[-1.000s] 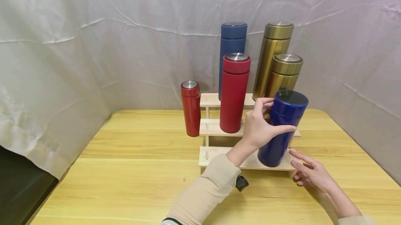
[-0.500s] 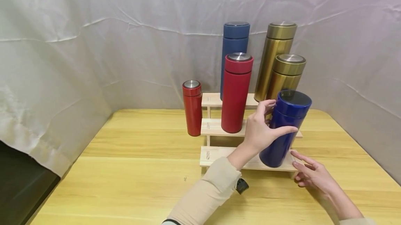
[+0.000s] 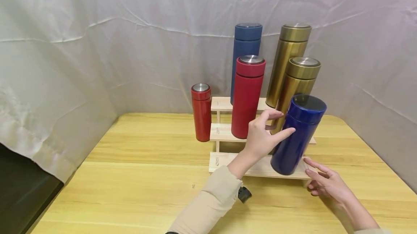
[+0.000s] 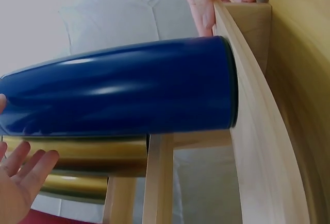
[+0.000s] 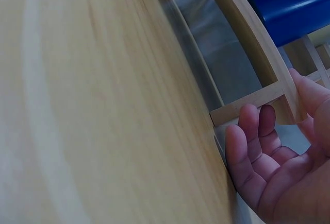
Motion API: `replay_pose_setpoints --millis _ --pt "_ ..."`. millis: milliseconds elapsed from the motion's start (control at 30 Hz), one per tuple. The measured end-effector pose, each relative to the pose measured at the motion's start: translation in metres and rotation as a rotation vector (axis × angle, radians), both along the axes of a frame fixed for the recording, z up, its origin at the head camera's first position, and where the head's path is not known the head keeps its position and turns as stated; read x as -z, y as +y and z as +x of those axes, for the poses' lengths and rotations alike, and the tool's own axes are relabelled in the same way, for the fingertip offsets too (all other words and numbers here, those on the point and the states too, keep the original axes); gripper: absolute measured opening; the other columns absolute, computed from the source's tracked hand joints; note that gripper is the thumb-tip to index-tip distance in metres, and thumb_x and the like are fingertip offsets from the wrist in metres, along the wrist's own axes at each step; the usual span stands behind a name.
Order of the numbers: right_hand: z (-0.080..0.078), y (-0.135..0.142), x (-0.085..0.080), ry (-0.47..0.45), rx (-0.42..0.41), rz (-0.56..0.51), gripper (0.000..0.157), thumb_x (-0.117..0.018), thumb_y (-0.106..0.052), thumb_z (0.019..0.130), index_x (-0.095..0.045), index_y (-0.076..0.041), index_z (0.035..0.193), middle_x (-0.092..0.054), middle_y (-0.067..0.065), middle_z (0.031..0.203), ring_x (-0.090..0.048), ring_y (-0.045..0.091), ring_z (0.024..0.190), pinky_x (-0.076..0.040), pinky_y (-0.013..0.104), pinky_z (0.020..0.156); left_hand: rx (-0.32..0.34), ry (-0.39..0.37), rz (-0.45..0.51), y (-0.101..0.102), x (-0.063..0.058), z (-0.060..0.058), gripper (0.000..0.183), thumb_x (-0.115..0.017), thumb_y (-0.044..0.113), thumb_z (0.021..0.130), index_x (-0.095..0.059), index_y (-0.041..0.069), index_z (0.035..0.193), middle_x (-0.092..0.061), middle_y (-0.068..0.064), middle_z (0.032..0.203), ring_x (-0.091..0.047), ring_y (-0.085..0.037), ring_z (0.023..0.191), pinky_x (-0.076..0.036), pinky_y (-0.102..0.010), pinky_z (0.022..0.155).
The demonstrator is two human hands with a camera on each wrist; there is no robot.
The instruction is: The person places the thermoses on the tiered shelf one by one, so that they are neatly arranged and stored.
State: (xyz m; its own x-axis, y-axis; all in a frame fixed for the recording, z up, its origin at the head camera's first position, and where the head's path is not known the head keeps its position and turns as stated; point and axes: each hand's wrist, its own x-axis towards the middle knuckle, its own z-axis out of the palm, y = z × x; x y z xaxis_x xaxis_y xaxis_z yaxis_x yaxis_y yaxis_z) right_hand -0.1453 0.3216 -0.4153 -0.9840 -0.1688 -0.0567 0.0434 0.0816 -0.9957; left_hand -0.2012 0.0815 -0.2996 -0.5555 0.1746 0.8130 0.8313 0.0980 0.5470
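Note:
A glossy dark blue thermos bottle (image 3: 298,140) stands upright at the right end of the lowest step of a three-step wooden stand (image 3: 224,160). My left hand (image 3: 260,134) is just left of it, fingers spread and thumb overlapping its side in the head view. Gaps show between those fingers and the bottle in the left wrist view. My right hand (image 3: 329,183) pinches the right end of the lowest step, thumb and index finger at the board (image 5: 289,98), the other fingers loosely curled under it.
A tall red thermos (image 3: 247,100) and a shorter gold thermos (image 3: 301,78) occupy the middle step. Behind them are a matte blue thermos (image 3: 246,46) and a tall gold thermos (image 3: 290,60). A small red thermos (image 3: 202,114) stands left of the stand on the wooden table (image 3: 140,183).
My left hand has loosened from the blue thermos and drawn back to the left, fingers straighter. The bottle stays on the lowest step. My right hand keeps its place at the step's end.

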Motion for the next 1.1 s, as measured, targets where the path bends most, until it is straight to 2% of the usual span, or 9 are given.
replay_pose_setpoints --millis 200,300,467,633,800,967,1100 --pt "0.000 0.000 0.000 0.003 -0.010 -0.012 0.038 -0.049 -0.014 0.092 -0.056 -0.048 0.109 -0.060 0.005 0.072 -0.059 0.013 0.061 -0.052 0.030 0.053 0.045 -0.031 0.018 -0.012 0.000 0.000 0.021 -0.070 0.007 0.076 -0.059 -0.001 0.092 -0.066 -0.012 0.088 -0.063 -0.015 0.080 -0.048 -0.014 0.062" --pt "0.000 0.000 0.000 0.000 -0.012 -0.018 0.038 -0.050 -0.014 0.092 -0.056 -0.048 0.108 -0.060 0.005 0.073 -0.059 0.013 0.061 -0.052 0.030 0.053 0.072 -0.062 0.013 -0.019 0.001 -0.001 0.014 -0.066 0.005 0.079 -0.060 -0.001 0.089 -0.067 -0.010 0.084 -0.063 -0.011 0.074 -0.049 -0.015 0.060" --pt "0.000 0.000 0.000 0.005 -0.016 -0.023 0.038 -0.049 -0.014 0.093 -0.056 -0.048 0.109 -0.060 0.005 0.072 -0.059 0.013 0.060 -0.052 0.030 0.053 0.078 -0.080 -0.019 -0.033 0.000 -0.002 0.008 -0.065 0.005 0.080 -0.061 0.000 0.085 -0.066 -0.009 0.078 -0.059 -0.003 0.065 -0.048 -0.016 0.058" --pt "0.000 0.000 0.000 0.007 -0.021 -0.029 0.038 -0.048 -0.013 0.093 -0.056 -0.047 0.110 -0.060 0.005 0.072 -0.059 0.014 0.061 -0.052 0.030 0.053 0.058 -0.088 -0.023 -0.046 -0.001 -0.002 0.005 -0.065 0.005 0.080 -0.062 0.001 0.081 -0.065 -0.008 0.072 -0.055 -0.001 0.060 -0.048 -0.017 0.057" --pt "0.000 0.001 0.000 0.000 -0.018 -0.025 0.038 -0.048 -0.014 0.093 -0.056 -0.047 0.109 -0.060 0.005 0.072 -0.059 0.014 0.061 -0.052 0.030 0.053 0.030 -0.139 -0.012 -0.058 -0.002 -0.002 0.005 -0.065 0.007 0.080 -0.063 0.002 0.080 -0.065 -0.007 0.071 -0.056 -0.001 0.060 -0.049 -0.019 0.057" --pt "0.000 0.001 -0.001 -0.002 -0.014 -0.029 0.038 -0.049 -0.013 0.093 -0.056 -0.047 0.109 -0.060 0.005 0.072 -0.059 0.014 0.061 -0.052 0.030 0.053 0.010 -0.183 -0.040 -0.071 0.000 -0.002 0.006 -0.065 0.009 0.081 -0.064 0.003 0.080 -0.065 -0.005 0.071 -0.056 -0.004 0.059 -0.049 -0.020 0.057" --pt "0.000 0.000 -0.002 -0.003 -0.005 -0.012 0.038 -0.049 -0.014 0.093 -0.056 -0.047 0.109 -0.060 0.006 0.073 -0.059 0.014 0.061 -0.052 0.030 0.053 -0.039 -0.185 -0.055 -0.083 0.003 -0.004 0.009 -0.065 0.012 0.082 -0.064 0.004 0.080 -0.065 -0.004 0.072 -0.057 -0.007 0.061 -0.048 -0.021 0.056"
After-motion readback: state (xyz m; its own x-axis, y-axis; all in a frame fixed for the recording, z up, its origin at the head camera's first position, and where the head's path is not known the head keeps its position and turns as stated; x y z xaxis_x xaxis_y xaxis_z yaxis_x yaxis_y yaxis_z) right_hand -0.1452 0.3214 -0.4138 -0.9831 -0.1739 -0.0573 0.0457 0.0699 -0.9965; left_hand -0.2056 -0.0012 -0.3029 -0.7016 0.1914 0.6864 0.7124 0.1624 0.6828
